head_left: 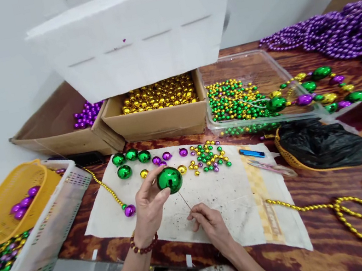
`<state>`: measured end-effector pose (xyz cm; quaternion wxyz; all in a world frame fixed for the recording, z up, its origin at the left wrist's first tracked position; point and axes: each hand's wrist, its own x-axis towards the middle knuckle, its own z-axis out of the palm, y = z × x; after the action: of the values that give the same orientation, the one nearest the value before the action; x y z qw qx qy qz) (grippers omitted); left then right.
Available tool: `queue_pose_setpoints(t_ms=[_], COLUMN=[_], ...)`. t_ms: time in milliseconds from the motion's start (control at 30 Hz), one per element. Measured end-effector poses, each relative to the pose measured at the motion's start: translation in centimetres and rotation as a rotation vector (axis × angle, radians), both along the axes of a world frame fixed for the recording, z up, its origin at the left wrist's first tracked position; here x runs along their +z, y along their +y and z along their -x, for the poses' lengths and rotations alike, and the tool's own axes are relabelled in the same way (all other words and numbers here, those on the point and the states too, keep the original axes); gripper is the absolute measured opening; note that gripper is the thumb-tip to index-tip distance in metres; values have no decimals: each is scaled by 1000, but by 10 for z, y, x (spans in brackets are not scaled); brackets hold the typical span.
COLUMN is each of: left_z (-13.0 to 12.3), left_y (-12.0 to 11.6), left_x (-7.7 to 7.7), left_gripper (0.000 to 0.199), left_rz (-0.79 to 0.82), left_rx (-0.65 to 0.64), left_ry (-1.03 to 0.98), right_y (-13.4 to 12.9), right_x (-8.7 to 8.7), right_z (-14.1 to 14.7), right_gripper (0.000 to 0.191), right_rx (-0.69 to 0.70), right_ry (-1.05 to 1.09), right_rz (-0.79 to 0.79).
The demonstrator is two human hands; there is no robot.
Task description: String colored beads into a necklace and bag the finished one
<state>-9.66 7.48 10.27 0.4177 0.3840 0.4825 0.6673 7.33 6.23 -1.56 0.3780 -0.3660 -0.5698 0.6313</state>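
Note:
My left hand (150,202) holds a large shiny green bead (169,180) up above the white cloth (223,216). Pinched in my right hand (211,224) is a thin needle-like rod (184,201), whose upper end meets the underside of the bead; whether it has gone inside is hidden. Behind the bead lie small mixed beads (207,156), several purple beads (167,155) and large green beads (124,171). A gold bead string (104,186) ending in a purple bead (130,210) rests left of my left hand.
Cardboard boxes of purple beads (88,114) and gold beads (160,95) stand behind, under a white foam board (145,34). A clear tray (265,117) of beads is at right. A blue cutter (252,153) and tweezers (272,167) lie on the cloth. A white basket (57,208) flanks the left.

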Motion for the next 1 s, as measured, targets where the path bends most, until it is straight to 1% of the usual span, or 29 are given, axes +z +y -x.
queue_pose_setpoints(t_ms=[133, 400, 500, 633, 733, 1000], left_z=[-2, -5, -8, -10, -10, -11], left_y=[1, 0, -1, -5, -8, -9], left_x=[2, -2, -5, -12, -17, -14], left_gripper=[43, 43, 43, 43, 43, 45], left_rz=[15, 12, 4, -4, -2, -59], left_rx=[-12, -29, -31, -68, -68, -57], left_ry=[-26, 5, 30, 82, 121, 180], right_y=[0, -1, -2, -2, -1, 0], right_x=[-2, -2, 0, 6, 10, 13], right_z=[0, 4, 7, 12, 16, 15], right_gripper=[16, 18, 19, 19, 19, 20], right_rx=[-8, -14, -27, -55, -56, -55], right_ry=[12, 53, 80, 117, 150, 139], right_rz=[-8, 0, 7, 25, 36, 17])
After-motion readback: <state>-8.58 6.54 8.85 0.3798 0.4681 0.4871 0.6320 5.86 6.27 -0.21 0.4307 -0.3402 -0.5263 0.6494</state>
